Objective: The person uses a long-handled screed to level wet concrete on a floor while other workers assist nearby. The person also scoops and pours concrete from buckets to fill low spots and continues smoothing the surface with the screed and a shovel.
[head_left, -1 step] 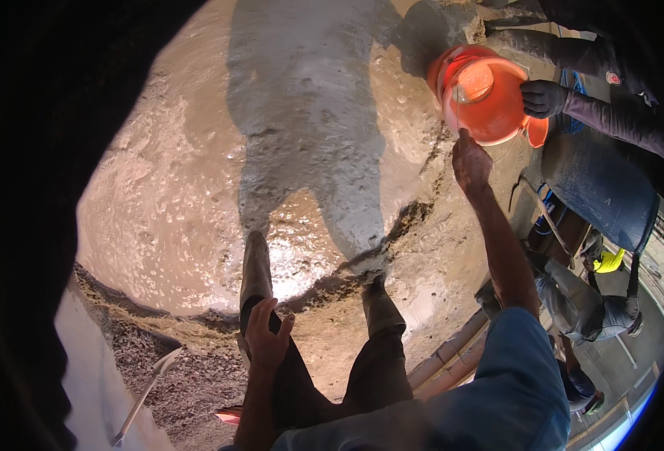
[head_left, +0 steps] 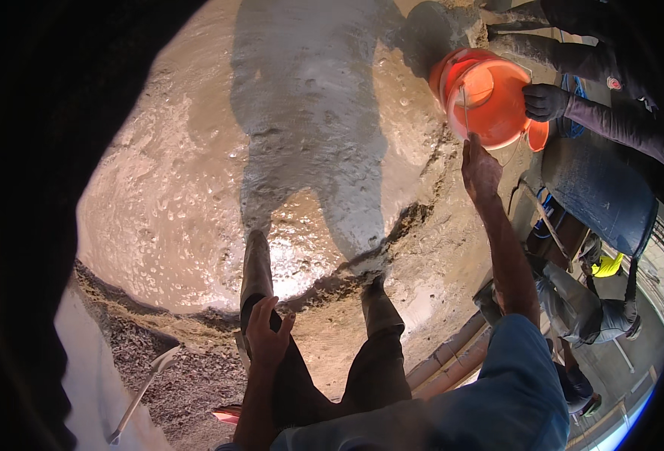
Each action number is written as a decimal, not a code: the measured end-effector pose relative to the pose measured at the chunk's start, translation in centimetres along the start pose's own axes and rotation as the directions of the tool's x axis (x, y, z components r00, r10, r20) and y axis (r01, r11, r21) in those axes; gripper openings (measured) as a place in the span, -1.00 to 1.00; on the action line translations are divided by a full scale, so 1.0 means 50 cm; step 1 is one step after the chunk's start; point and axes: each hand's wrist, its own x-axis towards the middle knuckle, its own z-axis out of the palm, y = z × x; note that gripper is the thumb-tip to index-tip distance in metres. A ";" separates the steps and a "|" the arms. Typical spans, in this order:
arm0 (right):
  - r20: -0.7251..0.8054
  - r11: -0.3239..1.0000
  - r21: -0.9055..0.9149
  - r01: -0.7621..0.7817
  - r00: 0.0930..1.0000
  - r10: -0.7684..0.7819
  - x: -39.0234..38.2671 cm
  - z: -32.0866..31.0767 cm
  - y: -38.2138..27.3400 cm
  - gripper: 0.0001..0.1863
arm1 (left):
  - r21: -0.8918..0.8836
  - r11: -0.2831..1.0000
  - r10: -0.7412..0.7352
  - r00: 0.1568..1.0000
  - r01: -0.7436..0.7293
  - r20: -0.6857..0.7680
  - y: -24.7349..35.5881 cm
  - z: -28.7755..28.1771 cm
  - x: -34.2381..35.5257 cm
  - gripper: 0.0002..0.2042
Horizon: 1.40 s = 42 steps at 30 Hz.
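My right arm stretches to the far right. There my right hand (head_left: 482, 170) is closed on a thin pale stick-like thing (head_left: 465, 113), whose far end lies against the mouth of an orange bucket (head_left: 506, 113). What kind of thing it is I cannot make out. The bucket lies tilted with its mouth toward me, and another red-orange bucket sits behind it. A co-worker's gloved hand (head_left: 546, 102) grips its rim from the right. My left hand (head_left: 269, 334) is over my left leg with its fingers apart, holding nothing.
Wet grey-brown mortar (head_left: 166, 203) spreads before my boots inside a dark ridge. A hoe-like tool (head_left: 142, 391) lies by gravel (head_left: 189, 376) at lower left. To the right are a dark blue barrel (head_left: 599, 188), pipes (head_left: 452, 353) and other people.
My right hand has shifted slightly to the right and toward me, along with the stick-like thing. The orange bucket has moved a little to the right. My left hand stays put.
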 end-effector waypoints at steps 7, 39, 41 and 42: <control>0.105 0.806 0.584 -0.095 0.994 0.041 -0.117 -0.368 -0.063 -0.70 | -0.329 0.944 -0.020 0.998 0.040 0.064 0.062 0.030 0.127 -0.51; 0.332 -0.433 0.762 -0.482 0.864 -0.378 0.370 0.093 -1.396 -0.72 | 0.741 0.646 0.418 0.727 0.184 -0.544 -0.364 -0.735 0.967 -0.21; 0.392 -0.427 0.733 -0.530 0.842 -0.372 0.392 0.137 -1.363 -0.73 | 0.649 0.753 0.331 0.791 0.108 -0.515 -0.341 -0.666 0.990 -0.22; 0.418 -0.425 0.719 -0.550 0.831 -0.367 0.400 0.155 -1.347 -0.73 | 0.636 0.765 0.316 0.804 0.098 -0.504 -0.335 -0.658 1.008 -0.23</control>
